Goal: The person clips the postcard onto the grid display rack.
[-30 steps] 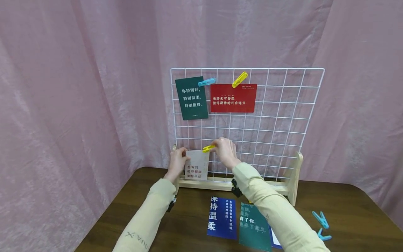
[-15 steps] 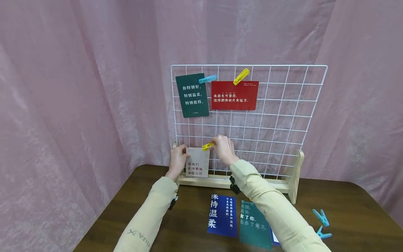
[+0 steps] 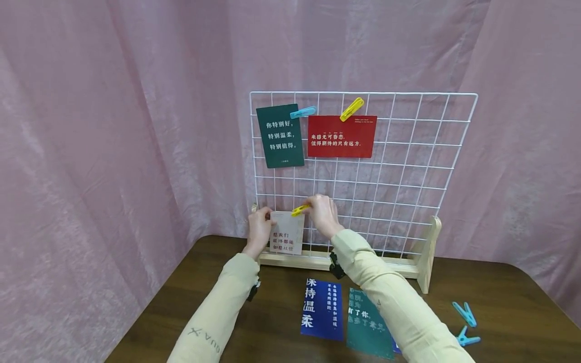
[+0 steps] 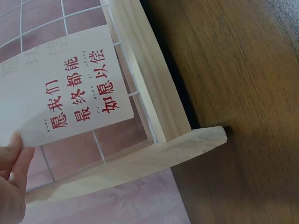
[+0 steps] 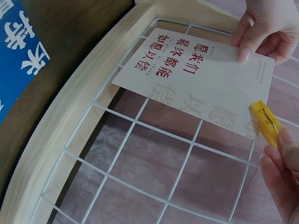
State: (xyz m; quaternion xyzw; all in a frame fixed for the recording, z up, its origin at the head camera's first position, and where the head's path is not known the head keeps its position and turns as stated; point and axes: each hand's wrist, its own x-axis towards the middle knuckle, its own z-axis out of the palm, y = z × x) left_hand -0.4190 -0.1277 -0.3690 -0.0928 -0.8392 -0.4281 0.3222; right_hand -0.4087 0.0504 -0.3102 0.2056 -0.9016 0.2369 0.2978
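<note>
A white card with red lettering [image 3: 287,232] stands against the lower left of the white wire grid [image 3: 390,184]. My left hand [image 3: 259,229] pinches its left edge between thumb and fingers; the left wrist view shows this grip on the card [image 4: 84,93]. With thumb and fingertips my right hand [image 3: 323,214] pinches a yellow clothespin [image 5: 265,122], whose jaws are at the card's upper right corner. Whether the clothespin also bites a grid wire cannot be told. Above hang a dark green card [image 3: 280,136] under a blue clothespin [image 3: 303,112] and a red card [image 3: 341,136] under another yellow clothespin [image 3: 352,109].
The grid stands in a wooden base [image 3: 295,260] with an upright side foot [image 3: 428,252]. On the brown table [image 3: 181,302] lie a blue card [image 3: 322,310] and a teal card [image 3: 369,327], partly behind the right sleeve. Two blue clothespins [image 3: 465,313] lie at the right.
The head view has shifted slightly, moving the grid up and a little right in the picture. Both hands keep their grips, with the yellow clothespin still at the white card's corner.
</note>
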